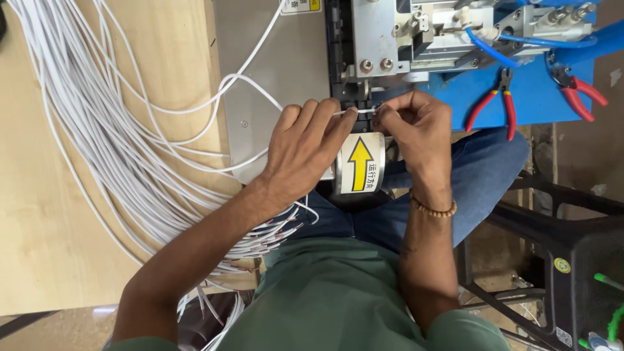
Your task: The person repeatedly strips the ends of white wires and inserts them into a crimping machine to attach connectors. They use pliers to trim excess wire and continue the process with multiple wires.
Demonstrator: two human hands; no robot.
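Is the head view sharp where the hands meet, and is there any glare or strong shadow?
Head view: even, soft light, no hard shadows; left hand, right hand and white wire fairly sharp; mild sheen on the grey metal plate; edges slightly bent by the wide lens.

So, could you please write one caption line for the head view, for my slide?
Both hands, left hand and right hand, pinch a thin white wire at a metal machine, beside a white wire bundle.

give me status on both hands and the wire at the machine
Left hand and right hand both pinch one white wire at the machine mouth. Wire bundle lies left. Nothing blocking.
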